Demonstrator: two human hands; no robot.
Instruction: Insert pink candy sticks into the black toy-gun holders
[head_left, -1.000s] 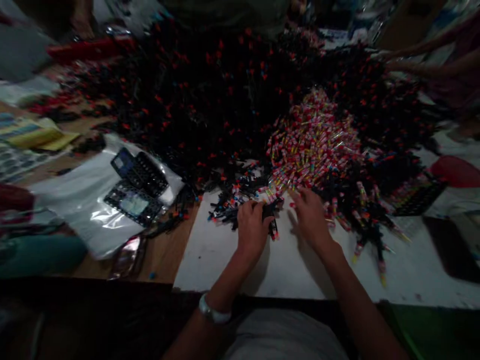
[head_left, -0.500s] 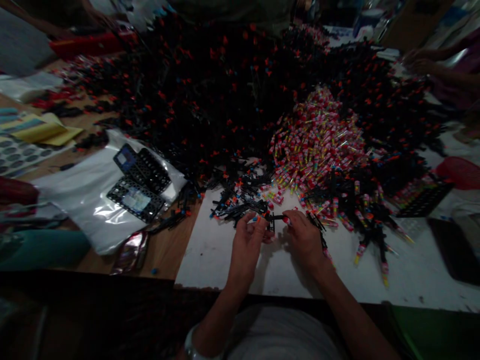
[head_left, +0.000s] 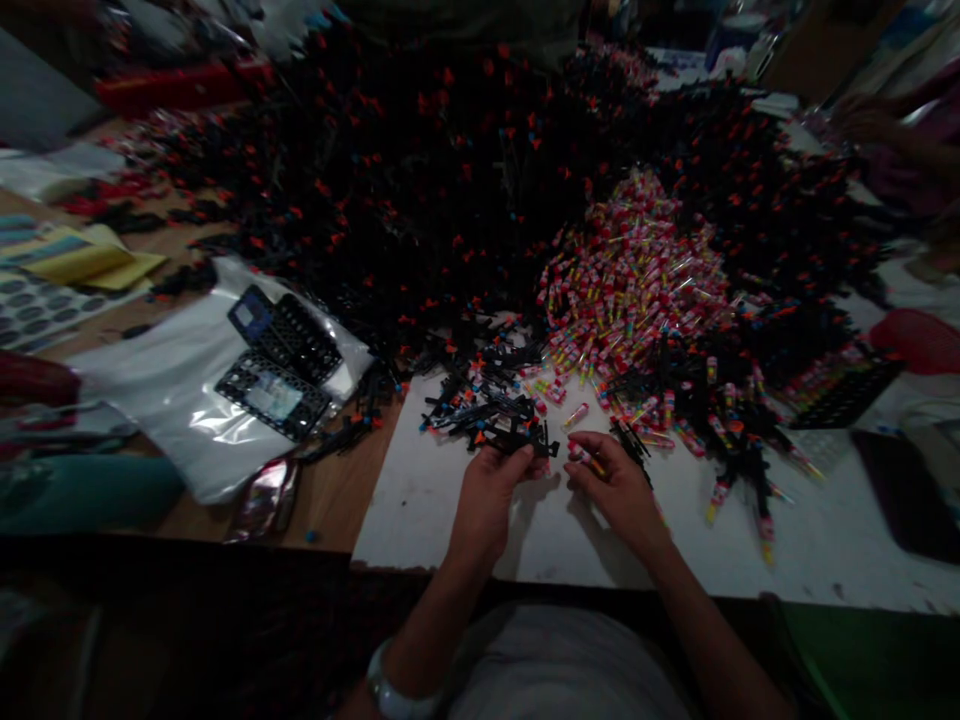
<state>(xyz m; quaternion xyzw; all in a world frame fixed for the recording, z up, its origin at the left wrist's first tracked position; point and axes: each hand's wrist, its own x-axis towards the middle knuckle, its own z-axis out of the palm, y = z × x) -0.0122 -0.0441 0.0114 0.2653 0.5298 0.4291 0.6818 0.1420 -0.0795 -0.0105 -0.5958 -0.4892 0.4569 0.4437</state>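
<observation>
Black gun-shaped piece (head_left: 517, 440) is in my left grip (head_left: 486, 495), just above the white counter (head_left: 405, 510), muzzle direction not readable. Thumb on top, fingers under, closed down to its thickness. Probably held by the body so the end facing my other side is free.

Right grip (head_left: 621, 490) has a pink-and-yellow tube (head_left: 591, 459), thumb and fingers pinched to about its width. Near the black piece, gap between, not touching. Looks like a light hold, one end poking out toward the left.

One loose tube (head_left: 576, 416) lies just beyond, on bare white. Black parts (head_left: 480, 412) scattered just past my left fingers; tube heap (head_left: 637, 280) beyond the right. Each sort sits on its own hand's side, presumably for short reaches.

Right: black pieces with tubes (head_left: 742, 465) in a loose bunch. Left: perforated black trays (head_left: 271, 395) on a plastic bag (head_left: 157, 385), likely parked clear of my elbow. Big dark heap (head_left: 420, 190) behind everything.
</observation>
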